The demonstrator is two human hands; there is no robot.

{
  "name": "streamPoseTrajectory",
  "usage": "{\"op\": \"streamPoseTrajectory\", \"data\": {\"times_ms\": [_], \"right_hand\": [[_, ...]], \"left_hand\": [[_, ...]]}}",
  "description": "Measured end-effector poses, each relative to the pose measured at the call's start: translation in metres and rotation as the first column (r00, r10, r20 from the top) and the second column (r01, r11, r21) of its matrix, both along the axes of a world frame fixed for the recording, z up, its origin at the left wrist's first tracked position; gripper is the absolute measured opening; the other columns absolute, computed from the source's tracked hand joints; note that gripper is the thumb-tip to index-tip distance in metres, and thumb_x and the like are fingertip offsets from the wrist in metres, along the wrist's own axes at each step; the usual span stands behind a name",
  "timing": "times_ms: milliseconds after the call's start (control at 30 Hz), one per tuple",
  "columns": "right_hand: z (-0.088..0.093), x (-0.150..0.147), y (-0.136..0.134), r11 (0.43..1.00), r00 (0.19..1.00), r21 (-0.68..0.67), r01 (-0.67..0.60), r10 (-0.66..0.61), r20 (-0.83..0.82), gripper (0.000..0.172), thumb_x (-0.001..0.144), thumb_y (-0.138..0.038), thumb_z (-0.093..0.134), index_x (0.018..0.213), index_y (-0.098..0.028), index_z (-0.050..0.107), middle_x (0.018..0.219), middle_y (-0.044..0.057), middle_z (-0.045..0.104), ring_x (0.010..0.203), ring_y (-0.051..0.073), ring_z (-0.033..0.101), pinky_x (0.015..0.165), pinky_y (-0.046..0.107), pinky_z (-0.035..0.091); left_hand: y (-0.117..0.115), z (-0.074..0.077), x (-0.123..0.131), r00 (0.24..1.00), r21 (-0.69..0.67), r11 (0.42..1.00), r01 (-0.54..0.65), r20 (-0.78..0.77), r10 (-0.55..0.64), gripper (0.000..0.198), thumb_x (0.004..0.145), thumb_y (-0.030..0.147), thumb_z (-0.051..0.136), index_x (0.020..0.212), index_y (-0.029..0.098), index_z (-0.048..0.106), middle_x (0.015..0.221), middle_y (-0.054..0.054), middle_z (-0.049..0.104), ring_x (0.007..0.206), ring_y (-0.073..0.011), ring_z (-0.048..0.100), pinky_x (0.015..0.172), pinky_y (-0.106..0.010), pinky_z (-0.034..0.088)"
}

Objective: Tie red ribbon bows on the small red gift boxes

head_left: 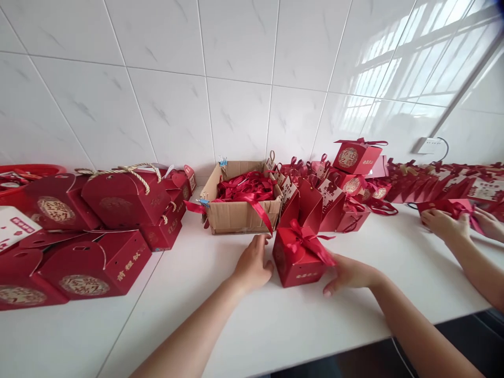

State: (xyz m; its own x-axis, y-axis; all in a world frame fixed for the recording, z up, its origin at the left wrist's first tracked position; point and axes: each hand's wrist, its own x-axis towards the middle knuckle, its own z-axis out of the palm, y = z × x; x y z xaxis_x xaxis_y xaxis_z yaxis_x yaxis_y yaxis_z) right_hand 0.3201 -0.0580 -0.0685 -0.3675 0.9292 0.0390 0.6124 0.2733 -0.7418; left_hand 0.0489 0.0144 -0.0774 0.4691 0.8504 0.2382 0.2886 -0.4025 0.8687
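A red gift box point(298, 270) tied with a red ribbon bow point(303, 240) stands upright on the white table between my hands. My left hand point(253, 265) is at the box's left side, thumb apart from its bent fingers, with a narrow gap to the box. Its fingertips are close to the hanging end of a red ribbon point(262, 214); I cannot tell whether they touch. On the right side, my right hand point(350, 272) is open, thumb and fingers apart. Its fingers reach the bow's tail and the box's right edge, partly hidden there.
Behind is a cardboard box point(236, 218) of loose red ribbons. Larger red boxes point(98, 262) are stacked left. Small red boxes point(315, 202) line the wall, one bow-tied box point(356, 157) on top. At right, another person's hands point(449, 226) handle a red box. The table's front edge point(374, 344) is near.
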Motion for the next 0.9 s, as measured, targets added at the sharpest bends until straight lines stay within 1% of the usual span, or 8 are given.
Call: {"op": "streamPoseTrajectory", "data": {"times_ms": [100, 200, 367, 500, 633, 700, 800, 900], "right_hand": [[-0.009, -0.002, -0.009, 0.998, 0.997, -0.070, 0.003, -0.008, -0.077, 0.089, 0.055, -0.041, 0.085, 0.134, -0.022, 0.048, 0.130, 0.014, 0.056, 0.127, 0.035, 0.045, 0.107, 0.053, 0.035], [-0.011, 0.000, -0.009, 0.992, 0.978, -0.126, 0.002, -0.029, -0.206, 0.068, 0.063, -0.039, 0.080, 0.123, -0.021, 0.054, 0.120, 0.012, 0.063, 0.113, 0.031, 0.057, 0.097, 0.049, 0.046], [-0.005, 0.006, -0.014, 0.968, 0.954, -0.230, -0.098, 0.026, -0.299, 0.035, 0.068, -0.033, 0.076, 0.097, -0.019, 0.065, 0.097, 0.007, 0.070, 0.091, 0.026, 0.066, 0.083, 0.044, 0.054], [-0.003, -0.006, -0.029, 0.972, 0.929, -0.223, -0.080, -0.008, -0.369, 0.059, 0.061, -0.030, 0.082, 0.114, -0.021, 0.058, 0.106, 0.008, 0.068, 0.099, 0.026, 0.065, 0.086, 0.042, 0.054], [0.000, 0.000, -0.041, 0.955, 0.817, -0.089, 0.282, -0.288, -0.499, 0.084, 0.055, -0.026, 0.086, 0.130, -0.025, 0.047, 0.115, 0.009, 0.066, 0.104, 0.028, 0.063, 0.086, 0.045, 0.054], [0.009, 0.019, -0.039, 0.850, 0.682, 0.023, 0.527, -0.406, -0.608, 0.074, 0.056, -0.028, 0.084, 0.123, -0.024, 0.052, 0.109, 0.008, 0.067, 0.098, 0.028, 0.065, 0.080, 0.044, 0.056], [0.034, 0.057, -0.018, 0.523, 0.469, 0.256, 0.813, -0.327, -0.821, 0.067, 0.056, -0.033, 0.083, 0.116, -0.022, 0.056, 0.112, 0.007, 0.065, 0.101, 0.025, 0.063, 0.087, 0.042, 0.054], [0.057, 0.086, 0.017, 0.257, 0.360, 0.278, 0.926, -0.370, -0.856, 0.083, 0.053, -0.036, 0.083, 0.125, -0.023, 0.044, 0.121, 0.007, 0.058, 0.107, 0.023, 0.060, 0.091, 0.041, 0.052]], "left_hand": [[-0.004, 0.001, 0.001, 0.985, 0.100, 0.986, 0.136, -0.119, -0.124, 0.045, 0.062, 0.016, 0.065, 0.106, 0.023, 0.058, 0.108, -0.009, 0.058, 0.105, -0.0312, 0.050, 0.093, -0.044, 0.036], [-0.004, 0.003, 0.001, 0.947, 0.163, 0.952, 0.260, -0.237, -0.218, 0.045, 0.066, 0.022, 0.067, 0.110, 0.024, 0.061, 0.110, -0.010, 0.059, 0.106, -0.0321, 0.047, 0.095, -0.047, 0.035], [-0.006, 0.006, 0.000, 0.851, 0.227, 0.898, 0.376, -0.468, -0.238, 0.039, 0.085, 0.041, 0.054, 0.123, 0.034, 0.057, 0.124, -0.007, 0.053, 0.116, -0.0306, 0.042, 0.098, -0.048, 0.033], [-0.006, 0.006, 0.000, 0.825, 0.244, 0.895, 0.373, -0.529, -0.199, 0.041, 0.094, 0.046, 0.035, 0.131, 0.034, 0.049, 0.129, -0.006, 0.052, 0.118, -0.0284, 0.042, 0.098, -0.047, 0.034], [-0.003, 0.002, 0.002, 0.839, 0.233, 0.920, 0.315, -0.522, -0.155, 0.046, 0.092, 0.043, 0.041, 0.135, 0.027, 0.042, 0.133, -0.006, 0.051, 0.121, -0.0274, 0.041, 0.101, -0.046, 0.033], [-0.002, 0.000, 0.003, 0.845, 0.241, 0.918, 0.314, -0.513, -0.154, 0.045, 0.091, 0.041, 0.043, 0.133, 0.027, 0.045, 0.132, -0.006, 0.052, 0.121, -0.0270, 0.041, 0.102, -0.046, 0.032], [-0.001, -0.001, 0.004, 0.847, 0.245, 0.917, 0.313, -0.510, -0.152, 0.043, 0.089, 0.037, 0.045, 0.131, 0.025, 0.047, 0.131, -0.006, 0.052, 0.120, -0.0273, 0.042, 0.102, -0.046, 0.033], [-0.002, 0.000, 0.004, 0.852, 0.238, 0.927, 0.291, -0.504, -0.138, 0.042, 0.087, 0.031, 0.047, 0.129, 0.025, 0.048, 0.130, -0.007, 0.052, 0.120, -0.0274, 0.042, 0.102, -0.047, 0.034]]}}
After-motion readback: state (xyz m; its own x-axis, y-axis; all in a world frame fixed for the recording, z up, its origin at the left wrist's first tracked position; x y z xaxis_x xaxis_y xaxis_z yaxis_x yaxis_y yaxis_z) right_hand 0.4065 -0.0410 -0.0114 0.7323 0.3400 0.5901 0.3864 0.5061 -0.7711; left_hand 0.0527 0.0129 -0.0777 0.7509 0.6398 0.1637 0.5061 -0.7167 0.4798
